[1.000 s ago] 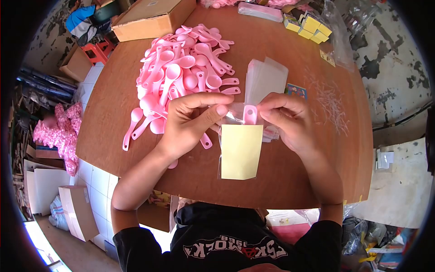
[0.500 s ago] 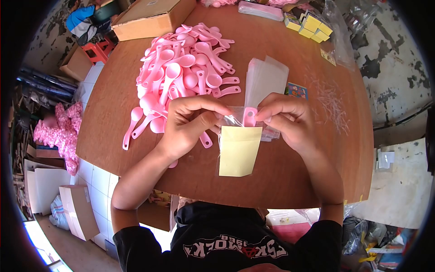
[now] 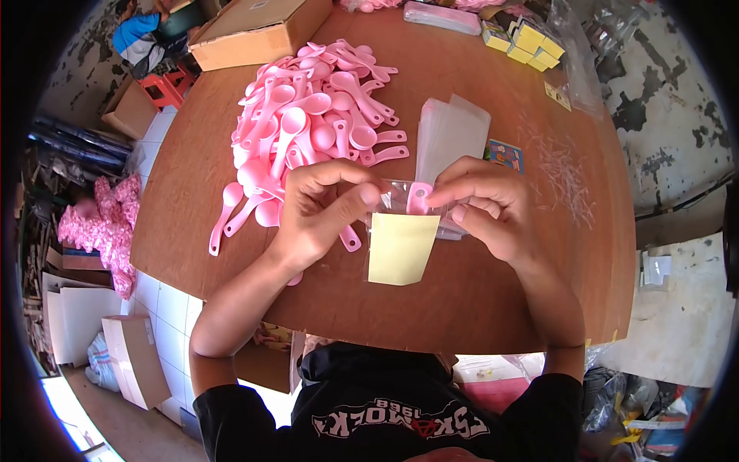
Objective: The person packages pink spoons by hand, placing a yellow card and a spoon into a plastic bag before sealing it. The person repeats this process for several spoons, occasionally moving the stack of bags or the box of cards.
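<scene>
Left hand (image 3: 319,212) closed on left edge of clear bag (image 3: 400,235), thumb and forefinger pinching the plastic at the bag mouth. Right hand (image 3: 485,208) closed on the bag's right top corner, fingers (image 3: 454,194) pinching close to pink spoon handle (image 3: 419,198), which sticks out of the bag mouth w/ its hole end up. Cannot tell if right fingers touch the handle itself or only the plastic. Bag held just above bench (image 3: 477,292), approx. centre, between both hands; yellow card (image 3: 400,248) inside it, hanging down, slightly tilted.

Behind left hand: big pile of pink spoons (image 3: 308,123) on bench, some lying loose at the near-left edge of pile. Behind right hand: stack of empty clear bags (image 3: 450,131), w/ small printed card (image 3: 504,154) just beside it on the right. Cardboard box (image 3: 258,31) at far-left of bench, small yellow boxes (image 3: 531,42) at far-right. Scattered thin clear strips (image 3: 566,173) to the right of hands.
</scene>
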`<state>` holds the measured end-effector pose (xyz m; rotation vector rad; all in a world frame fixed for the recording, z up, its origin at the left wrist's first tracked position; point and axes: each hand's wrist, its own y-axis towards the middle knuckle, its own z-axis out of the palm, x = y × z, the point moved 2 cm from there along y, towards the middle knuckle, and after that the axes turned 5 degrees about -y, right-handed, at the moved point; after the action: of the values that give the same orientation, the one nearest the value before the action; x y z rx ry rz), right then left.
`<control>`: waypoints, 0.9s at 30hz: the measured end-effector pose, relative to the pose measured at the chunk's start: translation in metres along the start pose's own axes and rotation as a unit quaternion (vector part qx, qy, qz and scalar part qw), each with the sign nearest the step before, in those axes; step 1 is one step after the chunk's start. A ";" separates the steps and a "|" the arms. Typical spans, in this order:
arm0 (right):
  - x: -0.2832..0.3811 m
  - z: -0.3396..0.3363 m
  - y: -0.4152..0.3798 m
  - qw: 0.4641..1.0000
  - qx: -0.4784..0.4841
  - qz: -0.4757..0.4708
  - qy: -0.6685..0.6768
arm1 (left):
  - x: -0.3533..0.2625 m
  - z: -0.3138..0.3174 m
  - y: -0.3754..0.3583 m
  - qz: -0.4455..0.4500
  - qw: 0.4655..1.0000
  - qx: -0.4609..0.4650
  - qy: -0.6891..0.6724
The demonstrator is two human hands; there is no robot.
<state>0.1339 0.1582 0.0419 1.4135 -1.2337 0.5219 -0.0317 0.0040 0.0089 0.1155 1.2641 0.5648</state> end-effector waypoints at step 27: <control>0.026 -0.004 -0.001 0.992 -0.070 -0.073 -0.078 | -0.042 0.030 -0.025 -0.043 0.987 0.106 0.115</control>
<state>0.1451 0.1520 0.0652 1.4314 -1.2535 0.2229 -0.0036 -0.0298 0.0451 0.1760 1.5464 0.3737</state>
